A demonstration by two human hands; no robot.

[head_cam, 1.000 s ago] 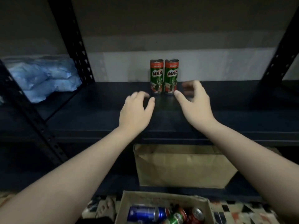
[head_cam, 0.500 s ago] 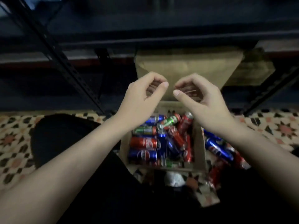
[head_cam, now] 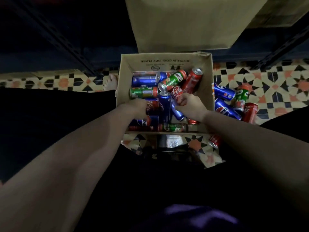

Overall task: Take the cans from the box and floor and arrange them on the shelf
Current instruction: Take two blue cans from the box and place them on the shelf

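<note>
Cans (head_cam: 173, 80) lie jumbled in the box (head_cam: 124, 77), filling it wall to wall. The right hand (head_cam: 192, 106) grips a blue can (head_cam: 178, 113); the left hand (head_cam: 138, 106) seems clasped on a red can (head_cam: 153, 106). More cans (head_cam: 224, 107) crowd the tiled floor (head_cam: 275, 84) against the box's right wall.

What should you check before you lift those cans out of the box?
1. Left hand has a firm hold on the red cola can: cannot tell, fingers hidden.
2. Right hand holds a can: ok, fingers curl round the blue can.
3. Other cans free of the lift: not ok, the Coca-Cola can touches the right hand.
4. Cardboard box sits flat on the floor: ok.
5. Shelf has room: cannot tell, out of view.
</note>
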